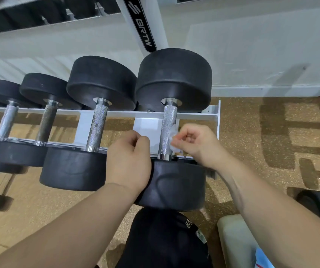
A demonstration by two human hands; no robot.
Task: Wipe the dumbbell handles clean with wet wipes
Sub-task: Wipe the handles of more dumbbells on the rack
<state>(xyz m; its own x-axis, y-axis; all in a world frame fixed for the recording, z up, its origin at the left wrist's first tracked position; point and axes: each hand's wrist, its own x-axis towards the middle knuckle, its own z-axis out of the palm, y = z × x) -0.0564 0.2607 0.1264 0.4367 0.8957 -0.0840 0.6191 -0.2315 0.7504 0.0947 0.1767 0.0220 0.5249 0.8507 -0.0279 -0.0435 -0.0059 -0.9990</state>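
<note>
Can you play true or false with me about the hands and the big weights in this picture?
1. The right hand holds a wet wipe against the handle of the rightmost dumbbell. True.
2. The dumbbell heads are red. False: the heads are black.
3. The dumbbells lie on a white rack. True.
4. The left hand is wiping the leftmost handle. False: the left hand is beside the rightmost dumbbell, by its near head.
</note>
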